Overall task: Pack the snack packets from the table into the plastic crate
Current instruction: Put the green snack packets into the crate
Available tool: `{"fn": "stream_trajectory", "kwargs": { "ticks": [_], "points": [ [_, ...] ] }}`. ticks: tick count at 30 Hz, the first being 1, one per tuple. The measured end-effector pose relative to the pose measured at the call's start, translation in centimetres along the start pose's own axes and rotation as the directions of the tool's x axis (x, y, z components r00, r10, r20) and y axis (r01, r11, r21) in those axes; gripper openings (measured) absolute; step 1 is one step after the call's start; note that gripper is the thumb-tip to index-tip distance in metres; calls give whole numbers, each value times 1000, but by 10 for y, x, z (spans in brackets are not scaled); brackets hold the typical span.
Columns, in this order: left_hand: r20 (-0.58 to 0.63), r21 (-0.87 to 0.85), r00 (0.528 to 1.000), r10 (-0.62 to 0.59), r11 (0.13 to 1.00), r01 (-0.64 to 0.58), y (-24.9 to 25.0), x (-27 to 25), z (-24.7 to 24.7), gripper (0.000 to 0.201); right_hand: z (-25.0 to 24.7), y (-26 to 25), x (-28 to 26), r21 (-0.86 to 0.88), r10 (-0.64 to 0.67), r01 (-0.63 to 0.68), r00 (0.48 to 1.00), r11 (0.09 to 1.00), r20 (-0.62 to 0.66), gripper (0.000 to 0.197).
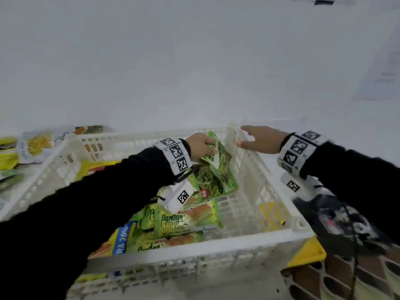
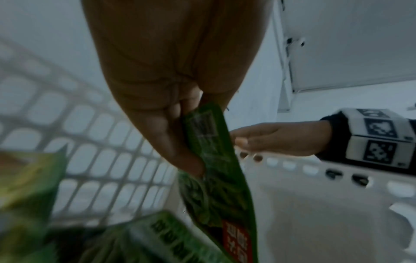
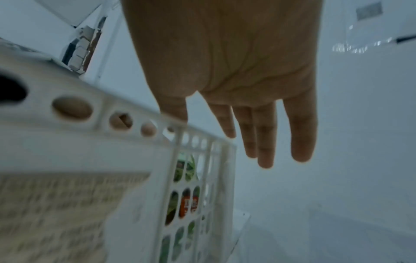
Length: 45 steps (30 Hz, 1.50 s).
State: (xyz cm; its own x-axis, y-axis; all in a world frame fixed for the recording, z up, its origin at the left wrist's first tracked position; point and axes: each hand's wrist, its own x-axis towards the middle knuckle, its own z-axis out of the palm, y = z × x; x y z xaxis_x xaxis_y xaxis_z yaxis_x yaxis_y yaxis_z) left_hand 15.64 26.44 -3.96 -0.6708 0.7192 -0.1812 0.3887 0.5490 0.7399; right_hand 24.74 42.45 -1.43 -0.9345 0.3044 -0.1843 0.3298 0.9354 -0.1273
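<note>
1. White wall behind a table (image 1: pixel 281 167).
2. At far left, packets (image 1: pixel 36 144) lie on the table beside the crate (image 1: pixel 216 245).
3. Left hand (image 1: pixel 200 147) pinches a green packet (image 1: pixel 218 161) inside the crate, above Pandan packets (image 1: pixel 184 219).
4. Right hand (image 1: pixel 263 139), fingers straight, holds nothing at the crate's far right corner.

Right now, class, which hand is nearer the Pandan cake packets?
Left. The left hand is inside the crate above the Pandan cake packets; the right hand is at the crate's far right rim.
</note>
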Motion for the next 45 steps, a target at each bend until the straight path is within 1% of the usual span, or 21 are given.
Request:
{"fn": "stream_trajectory", "kwargs": {
  "ticks": [2, 4, 6, 10, 12, 13, 14, 17, 19, 20, 22, 24, 27, 30, 32, 34, 35, 37, 39, 42, 45],
  "points": [
    [13, 49, 998, -58, 997, 58, -5, 4, 11, 54, 14, 6, 7, 80, -16, 17, 1000, 997, -14, 64],
    [-3, 104, 998, -69, 992, 69, -8, 6, 13, 59, 19, 10, 11, 140, -18, 23, 999, 990, -39, 58],
    [8, 139, 996, -88, 987, 86, -10, 8, 12, 64, 21, 11, 13, 145, -24, 32, 998, 989, -55, 52],
    [48, 392, 986, -162, 911, 130, -12, 11, 14, 73, 23, 12, 17, 120, -46, 55, 996, 991, -73, 48],
    [112, 431, 967, -230, 888, 161, -10, 10, 20, 68, 25, 14, 20, 127, -51, 61, 995, 990, -85, 43],
    [138, 485, 957, -254, 860, 159, -10, 10, 23, 57, 26, 14, 21, 135, -48, 60, 995, 989, -88, 41],
    [154, 558, 952, -265, 818, 138, -8, 10, 26, 46, 26, 14, 22, 143, -46, 59, 995, 988, -90, 39],
    [128, 775, 957, -260, 628, 67, -12, 15, 32, 44, 27, 14, 21, 157, -49, 63, 994, 986, -97, 39],
    [101, 805, 971, -216, 591, 48, -11, 16, 32, 44, 27, 14, 19, 153, -53, 68, 994, 986, -100, 41],
    [115, 811, 974, -193, 585, 20, -12, 17, 32, 46, 27, 14, 19, 147, -53, 68, 993, 987, -102, 41],
    [179, 830, 969, -167, 555, -57, -14, 18, 34, 63, 27, 14, 19, 139, -54, 69, 993, 988, -107, 40],
    [226, 864, 961, -161, 489, -122, -16, 19, 36, 75, 27, 13, 19, 137, -53, 68, 993, 988, -108, 38],
    [227, 904, 958, -174, 403, -141, -21, 22, 41, 77, 25, 11, 17, 119, -56, 68, 993, 990, -104, 40],
    [222, 921, 959, -177, 361, -146, -22, 20, 46, 76, 21, 10, 14, 79, -55, 63, 994, 995, -95, 44],
    [217, 914, 960, -178, 382, -136, -21, 20, 45, 73, 18, 11, 13, 55, -53, 57, 996, 997, -77, 49],
    [202, 882, 968, -149, 457, -113, -18, 18, 37, 68, 14, 11, 13, 21, -58, 59, 998, 998, -34, 58],
    [179, 853, 977, -113, 514, -97, -14, 15, 30, 65, 11, 11, 14, -12, -58, 58, 998, 998, 0, 63],
    [104, 739, 995, -14, 671, -67, -3, 5, 10, 60, 2, 9, 13, -128, -53, 61, 996, 990, 69, 69],
    [5, 597, 997, 80, 800, -67, 14, -9, -19, 54, -15, 0, 7, -265, -84, 104, 993, 959, 87, 69],
    [-175, 520, 970, 168, 853, -54, 35, -37, -75, 48, -47, -31, -12, -344, -204, 214, 977, 914, 66, 63],
    [-323, 491, 929, 180, 871, 2, 37, -71, -128, 47, -67, -73, -25, -340, -349, 354, 934, 871, 76, 58]
  ]
}}
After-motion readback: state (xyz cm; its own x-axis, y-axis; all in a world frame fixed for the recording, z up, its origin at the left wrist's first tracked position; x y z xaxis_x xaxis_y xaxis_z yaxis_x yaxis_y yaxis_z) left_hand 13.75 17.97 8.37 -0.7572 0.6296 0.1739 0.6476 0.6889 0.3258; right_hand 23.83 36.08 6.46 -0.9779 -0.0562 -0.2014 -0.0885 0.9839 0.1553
